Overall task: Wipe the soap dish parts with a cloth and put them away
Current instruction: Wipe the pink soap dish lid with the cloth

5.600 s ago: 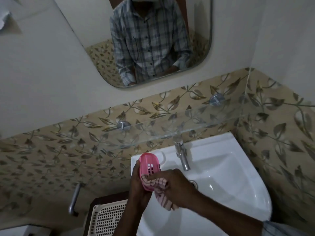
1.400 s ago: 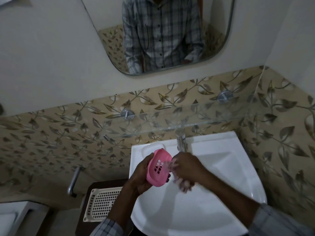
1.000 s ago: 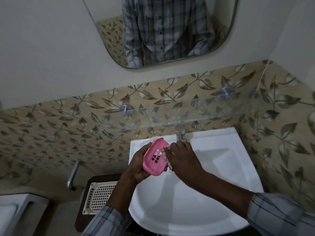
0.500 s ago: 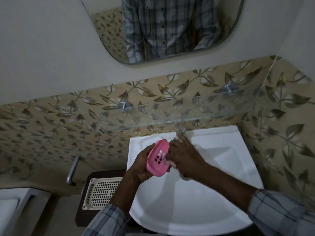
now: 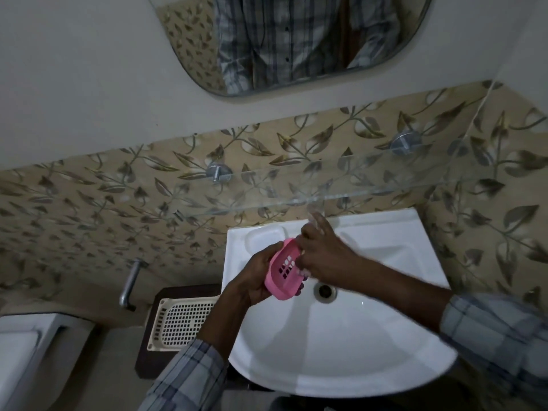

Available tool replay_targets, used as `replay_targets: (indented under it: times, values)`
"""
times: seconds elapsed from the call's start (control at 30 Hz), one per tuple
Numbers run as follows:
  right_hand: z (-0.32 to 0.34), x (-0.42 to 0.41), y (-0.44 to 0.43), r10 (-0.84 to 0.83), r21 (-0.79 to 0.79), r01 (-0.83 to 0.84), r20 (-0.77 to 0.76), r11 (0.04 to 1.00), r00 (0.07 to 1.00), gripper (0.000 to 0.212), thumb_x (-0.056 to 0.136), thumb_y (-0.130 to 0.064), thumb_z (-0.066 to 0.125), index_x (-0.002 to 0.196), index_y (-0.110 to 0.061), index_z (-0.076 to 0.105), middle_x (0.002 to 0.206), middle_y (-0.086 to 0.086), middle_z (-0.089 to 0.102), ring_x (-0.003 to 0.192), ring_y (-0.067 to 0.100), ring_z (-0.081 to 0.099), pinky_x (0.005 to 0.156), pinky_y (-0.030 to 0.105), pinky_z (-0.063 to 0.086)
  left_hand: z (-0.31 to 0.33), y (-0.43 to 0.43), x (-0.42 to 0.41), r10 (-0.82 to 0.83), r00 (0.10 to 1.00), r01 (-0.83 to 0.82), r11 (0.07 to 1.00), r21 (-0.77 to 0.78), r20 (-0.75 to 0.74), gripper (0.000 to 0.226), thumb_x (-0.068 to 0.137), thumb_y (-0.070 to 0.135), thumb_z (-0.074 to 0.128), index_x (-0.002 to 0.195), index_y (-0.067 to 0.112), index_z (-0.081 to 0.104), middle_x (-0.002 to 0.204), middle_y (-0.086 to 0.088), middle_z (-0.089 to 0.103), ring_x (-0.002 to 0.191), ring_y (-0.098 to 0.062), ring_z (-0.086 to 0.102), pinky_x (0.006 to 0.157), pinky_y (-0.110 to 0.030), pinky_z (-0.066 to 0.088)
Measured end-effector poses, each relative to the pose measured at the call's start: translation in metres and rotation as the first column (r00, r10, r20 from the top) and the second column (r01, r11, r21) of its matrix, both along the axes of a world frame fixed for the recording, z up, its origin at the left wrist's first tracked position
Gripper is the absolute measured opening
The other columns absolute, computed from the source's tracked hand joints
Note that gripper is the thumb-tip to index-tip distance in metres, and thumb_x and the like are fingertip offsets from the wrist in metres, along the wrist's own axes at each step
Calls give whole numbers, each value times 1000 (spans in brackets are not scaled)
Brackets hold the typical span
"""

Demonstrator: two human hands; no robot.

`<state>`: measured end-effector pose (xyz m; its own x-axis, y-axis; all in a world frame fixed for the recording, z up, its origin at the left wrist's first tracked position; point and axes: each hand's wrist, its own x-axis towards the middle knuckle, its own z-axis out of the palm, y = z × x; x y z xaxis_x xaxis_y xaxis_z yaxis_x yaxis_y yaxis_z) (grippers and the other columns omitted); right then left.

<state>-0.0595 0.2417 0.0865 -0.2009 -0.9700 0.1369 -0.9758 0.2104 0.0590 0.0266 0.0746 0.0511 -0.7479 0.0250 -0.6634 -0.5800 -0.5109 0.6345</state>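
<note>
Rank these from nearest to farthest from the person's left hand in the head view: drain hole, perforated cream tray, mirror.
From the left hand:
1. Drain hole, to its right in the white sink.
2. Perforated cream tray, lower left, beside the sink.
3. Mirror, high on the wall.

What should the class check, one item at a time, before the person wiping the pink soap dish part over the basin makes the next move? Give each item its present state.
1. Left hand has a firm hold on the pink soap dish part: ok.
2. Part is held over the white basin, so a drop lands inside: ok.
3. Cloth is in the right hand: cannot tell, only a pale scrap shows under it.
4. Slotted face is wiped clean: cannot tell, too dim.
5. Moulded soap recess on the basin rim is free: ok.
6. Other soap dish part located: not ok, none in view.
</note>
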Motion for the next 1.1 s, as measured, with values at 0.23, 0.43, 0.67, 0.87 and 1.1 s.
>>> replay_targets:
  times: [0.23, 0.43, 0.67, 0.87, 1.1]
  values:
    - [-4, 47, -7, -285, 68, 282, 402, 957, 870, 32, 74, -10, 64, 103, -23, 73, 99, 7, 68, 99, 32, 58, 84, 35, 42, 2, -3, 5, 255, 958, -263, 964, -44, -133, 51, 99, 39, 47, 137, 6, 55, 127, -26, 61, 106, -38, 63, 88, -48, 53]
    - [26, 47, -16, -38, 266, 708, 946, 654, -321, 21, 89, -7, 57, 77, -6, 74, 65, 13, 73, 53, 26, 70, 53, 38, 58, 0, 10, 9, 415, 896, -417, 909, 25, -158, 57, 101, 42, 39, 139, 0, 50, 133, -30, 57, 117, -38, 58, 107, -51, 42]
    - [18, 59, 1, -195, -362, 461, 577, 810, 794, 33, 76, 1, 67, 101, -18, 78, 100, 4, 77, 89, 26, 73, 82, 38, 60, 8, 15, 11, 408, 889, -391, 913, 121, -206, 64, 93, 42, 47, 141, 0, 48, 133, -29, 57, 115, -38, 61, 101, -50, 48]
    - [-17, 57, 11, -82, -353, 93, 47, 931, 996, 23, 71, -11, 74, 94, -17, 74, 88, 3, 72, 90, 28, 66, 96, 47, 51, 1, 14, 18, 346, 927, -339, 938, 68, -146, 56, 100, 45, 42, 141, 9, 51, 122, -25, 64, 102, -35, 66, 80, -43, 60]
    - [-33, 67, -5, -132, -443, 255, 290, 859, 948, 36, 66, -7, 80, 100, -17, 76, 103, 8, 72, 101, 32, 66, 96, 54, 50, 9, 3, 14, 390, 915, -389, 921, 39, -104, 62, 97, 43, 48, 143, 1, 46, 143, -31, 47, 124, -42, 50, 106, -53, 41]
